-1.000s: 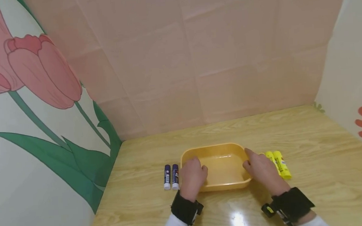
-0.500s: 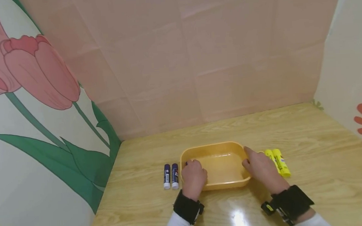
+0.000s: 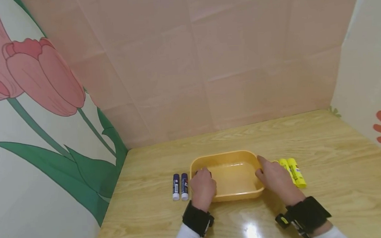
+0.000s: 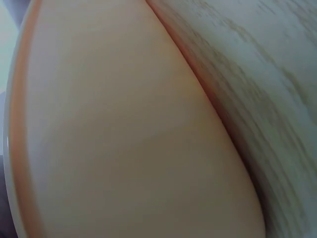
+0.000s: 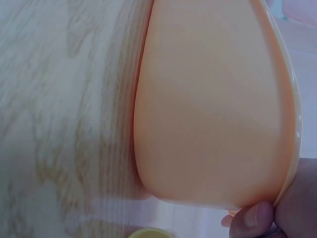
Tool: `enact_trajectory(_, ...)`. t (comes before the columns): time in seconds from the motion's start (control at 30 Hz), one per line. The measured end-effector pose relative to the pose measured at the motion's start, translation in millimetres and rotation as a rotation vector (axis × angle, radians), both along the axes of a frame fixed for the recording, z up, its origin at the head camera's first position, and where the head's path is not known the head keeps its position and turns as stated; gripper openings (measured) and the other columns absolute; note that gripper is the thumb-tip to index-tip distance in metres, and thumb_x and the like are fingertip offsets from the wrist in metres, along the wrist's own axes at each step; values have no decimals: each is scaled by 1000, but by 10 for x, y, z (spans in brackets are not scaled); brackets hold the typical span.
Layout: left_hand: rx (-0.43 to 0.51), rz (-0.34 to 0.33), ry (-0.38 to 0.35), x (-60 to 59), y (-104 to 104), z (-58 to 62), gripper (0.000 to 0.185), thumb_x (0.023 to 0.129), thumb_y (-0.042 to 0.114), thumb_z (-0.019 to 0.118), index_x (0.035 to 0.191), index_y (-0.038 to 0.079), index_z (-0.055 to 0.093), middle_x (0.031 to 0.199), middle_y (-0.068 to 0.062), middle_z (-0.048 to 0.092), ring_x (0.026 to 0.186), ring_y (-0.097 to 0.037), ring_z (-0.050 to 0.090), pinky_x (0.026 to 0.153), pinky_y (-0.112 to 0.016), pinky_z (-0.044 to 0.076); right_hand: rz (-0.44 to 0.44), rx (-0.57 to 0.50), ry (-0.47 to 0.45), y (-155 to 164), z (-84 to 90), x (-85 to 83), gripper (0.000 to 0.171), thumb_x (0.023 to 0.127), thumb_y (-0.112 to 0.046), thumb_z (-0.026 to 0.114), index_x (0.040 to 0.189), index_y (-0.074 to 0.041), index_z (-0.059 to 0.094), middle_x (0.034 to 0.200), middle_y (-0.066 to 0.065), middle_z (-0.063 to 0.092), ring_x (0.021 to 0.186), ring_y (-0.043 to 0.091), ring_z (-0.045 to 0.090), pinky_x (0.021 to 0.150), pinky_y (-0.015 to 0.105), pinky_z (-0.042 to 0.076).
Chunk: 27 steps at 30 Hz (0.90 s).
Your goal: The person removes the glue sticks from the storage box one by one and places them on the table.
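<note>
A shallow yellow-orange plastic basin (image 3: 236, 195) sits on the table. Over its left end is my left hand (image 3: 203, 186), fingers curled; small dark bits show beside them, seemingly a dark blue glue stick mostly hidden by the hand. My right hand (image 3: 276, 177) grips the basin's right rim, with the thumb toward the inside. That hand's fingers also show at the lower right of the right wrist view, against the basin wall (image 5: 213, 109). Only the basin's outer wall (image 4: 124, 119) and the table appear in the left wrist view.
Two dark blue glue sticks with white ends, one on the left (image 3: 176, 186) and one on the right (image 3: 184, 186), lie left of the basin. Yellow glue sticks (image 3: 296, 172) lie beyond the right hand, partly covered by it. A pink backdrop (image 3: 207, 60) closes off the table's far edge.
My left hand has shifted slightly from the basin's left rim inward, and dark bits now show by its fingers. The right hand stays on the rim.
</note>
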State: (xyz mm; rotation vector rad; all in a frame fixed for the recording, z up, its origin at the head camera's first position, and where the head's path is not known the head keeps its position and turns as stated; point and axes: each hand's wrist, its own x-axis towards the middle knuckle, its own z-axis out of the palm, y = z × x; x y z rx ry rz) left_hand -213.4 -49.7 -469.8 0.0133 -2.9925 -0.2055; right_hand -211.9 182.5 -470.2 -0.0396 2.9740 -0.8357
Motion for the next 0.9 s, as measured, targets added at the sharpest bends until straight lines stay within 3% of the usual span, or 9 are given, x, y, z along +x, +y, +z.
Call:
enact_trajectory(0.13,18,7,-35,-12,1,-6,22,88,26,72,96,6,65,82,-8,62,69,-21,61,56,-37,50,-2,1,4,6,3,2,61,97,-14,52,149,11,31,70,7,49,56,19,47,51,30,40)
enact_trajectory(0.4,74,-33,-26,-13,-5,-28,24,85,23,74,102,6,68,83,-10,65,70,-22,63,56,-38,50,0,3,11,6,-16,-7,61,96,-13,52,148,12,32,72,8,50,56,19,46,51,31,40)
enact_trajectory(0.9,117,-34,-53,-31,-15,-17,29,84,26,76,103,6,67,82,-9,64,69,-20,60,57,-36,50,-5,9,12,6,9,16,60,96,-13,51,148,12,32,72,8,49,56,19,46,51,30,39)
